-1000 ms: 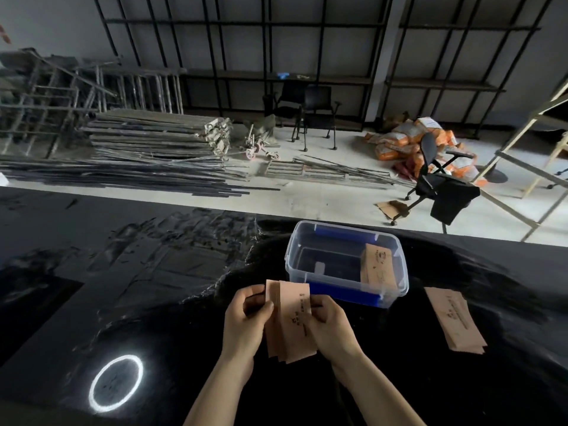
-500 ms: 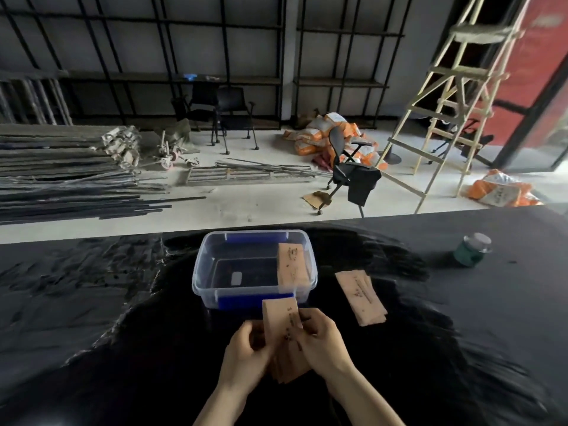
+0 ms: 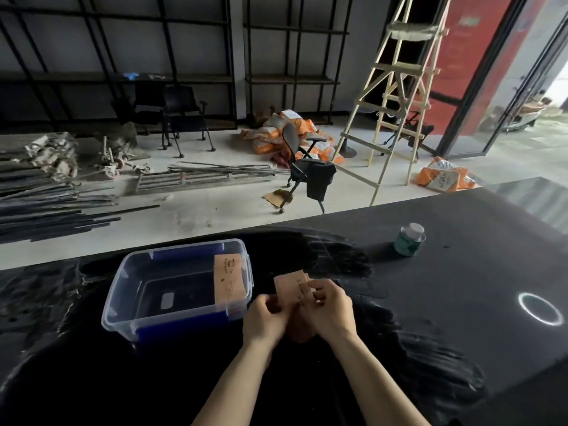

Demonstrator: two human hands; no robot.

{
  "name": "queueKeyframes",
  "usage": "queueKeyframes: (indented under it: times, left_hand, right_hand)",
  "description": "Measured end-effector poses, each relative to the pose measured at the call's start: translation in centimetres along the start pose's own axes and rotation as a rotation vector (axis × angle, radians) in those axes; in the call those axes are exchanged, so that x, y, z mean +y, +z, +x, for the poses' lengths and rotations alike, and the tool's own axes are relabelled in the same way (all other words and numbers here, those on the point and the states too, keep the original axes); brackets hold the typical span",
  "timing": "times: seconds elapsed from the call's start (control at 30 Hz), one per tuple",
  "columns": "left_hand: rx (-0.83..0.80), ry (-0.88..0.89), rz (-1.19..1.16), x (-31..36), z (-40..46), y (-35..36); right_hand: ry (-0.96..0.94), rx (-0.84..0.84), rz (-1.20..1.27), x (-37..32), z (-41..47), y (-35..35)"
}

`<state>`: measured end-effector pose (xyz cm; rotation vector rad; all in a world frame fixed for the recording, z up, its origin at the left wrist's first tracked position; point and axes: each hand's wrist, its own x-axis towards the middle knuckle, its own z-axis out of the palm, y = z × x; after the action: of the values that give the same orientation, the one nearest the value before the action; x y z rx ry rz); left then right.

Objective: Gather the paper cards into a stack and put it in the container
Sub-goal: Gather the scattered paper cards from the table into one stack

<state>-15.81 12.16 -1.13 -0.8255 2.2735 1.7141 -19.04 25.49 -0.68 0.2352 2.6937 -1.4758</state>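
Note:
Both my hands hold a stack of brown paper cards [image 3: 292, 289] upright just above the black table, right of the container. My left hand [image 3: 266, 318] grips its left edge and my right hand [image 3: 333, 307] covers its right side. One card edge [image 3: 305, 275] peeks out behind the stack; I cannot tell whether it is held or lies on the table. The clear plastic container [image 3: 121, 298] sits on a blue lid, left of my hands. Another bundle of cards [image 3: 229, 278] leans against its right inner wall.
A green jar with a clear lid [image 3: 410, 239] stands on the black table [image 3: 461, 348] at the far right. A bright ring reflection [image 3: 540, 308] shows on the tabletop. The table's far edge runs just behind the container; beyond it lies a floor with chairs and a ladder.
My hands carried the stack from in front of the container to its right, over the spot where a loose pile lay; that pile no longer shows separately. The view swung right.

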Motion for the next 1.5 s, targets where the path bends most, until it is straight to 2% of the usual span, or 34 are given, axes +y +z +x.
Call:
queueKeyframes:
  times: [0.13, 0.23, 0.33, 0.43, 0.53, 0.67, 0.83, 0.97, 1.13, 1.3, 1.4, 1.5]
  left_hand:
    - [0.071, 0.026, 0.127, 1.6, 1.7, 1.2]
    - [0.087, -0.03, 0.279, 1.4, 2.4, 1.5]
    - [0.077, -0.09, 0.275, 1.1, 2.9, 1.8]
    - [0.104, -0.138, 0.242, 1.3, 3.3, 1.9]
    - [0.081, -0.117, 0.257, 1.7, 3.1, 2.4]
    - [0.045, -0.085, 0.264, 1.5, 2.4, 3.1]
    - [0.014, -0.071, 0.138, 0.6, 1.0, 3.0]
    - [-0.005, 0.027, 0.025, -0.2, -0.7, 2.5]
    - [-0.021, 0.276, 0.029, -1.5, -4.5, -0.9]
    - [0.016, 0.403, 0.067, -4.8, -7.1, -6.3]
    - [0.075, 0.424, 0.07, -6.8, -7.6, -9.5]
    - [0.106, 0.427, 0.059, -8.1, -7.6, -11.5]
  right_hand:
    - [-0.016, -0.001, -0.043, -0.2, 2.2, -0.1]
    - [-0.028, 0.012, -0.123, 0.7, 2.8, 0.3]
    - [0.001, 0.022, -0.235, 1.7, 3.4, 0.5]
    - [0.069, -0.066, -0.274, 1.5, 4.1, 0.4]
    - [0.134, -0.142, -0.197, 1.0, 4.4, 0.6]
    - [0.162, -0.15, -0.087, 1.6, 3.9, 0.6]
    - [0.163, -0.184, 0.142, 2.6, 2.5, -0.1]
    - [0.084, -0.221, 0.442, 3.0, 0.0, -1.4]
    - [-0.09, -0.265, 0.601, 2.9, -3.8, -0.7]
    - [-0.204, -0.381, 0.495, 1.0, -7.7, 3.7]
    - [-0.276, -0.42, 0.44, -0.7, -9.9, 6.8]
    - [-0.264, -0.438, 0.444, -1.5, -11.0, 9.1]
